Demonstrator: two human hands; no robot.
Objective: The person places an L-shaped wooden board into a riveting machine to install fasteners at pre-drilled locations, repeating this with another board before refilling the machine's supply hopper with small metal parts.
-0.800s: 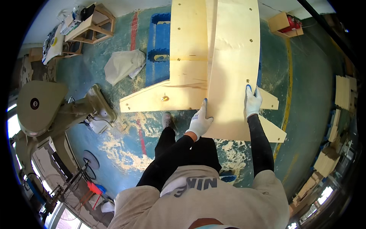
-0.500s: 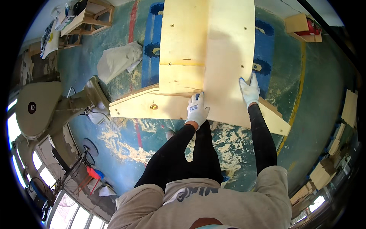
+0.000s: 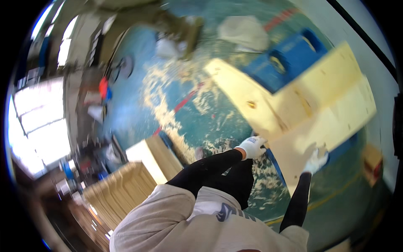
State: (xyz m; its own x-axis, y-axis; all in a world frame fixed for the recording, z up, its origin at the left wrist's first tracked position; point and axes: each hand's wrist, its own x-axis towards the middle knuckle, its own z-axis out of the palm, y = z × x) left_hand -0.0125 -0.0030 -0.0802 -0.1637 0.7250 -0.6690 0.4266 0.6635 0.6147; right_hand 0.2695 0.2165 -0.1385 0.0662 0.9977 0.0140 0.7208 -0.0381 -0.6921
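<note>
A large pale plywood assembly point(image 3: 331, 98) lies tilted across the right side of the head view, with a ridge along its length and a crosswise plywood board point(image 3: 235, 86) at its near end. My left hand point(image 3: 253, 147), in a white glove, is at the near edge of that board, its blurred fingers apart. My right hand point(image 3: 315, 162), also gloved, rests by the assembly's right edge with fingers spread. Neither hand is wrapped round anything that shows. Beneath the wood sits a blue plastic pallet point(image 3: 289, 59). Motion blur softens the picture.
Wood shavings point(image 3: 161, 101) litter the green floor left of the assembly. A pale sack point(image 3: 243, 33) lies beyond the pallet. At lower left stand stacked wooden panels point(image 3: 119, 195) and a white-sided box point(image 3: 145, 155). A small wooden box point(image 3: 372, 161) stands at far right.
The whole view has swung to the left, so the assembly appears turned and further right. My left hand has shifted from the panel's middle to the near board edge; the right stays at the right edge.
</note>
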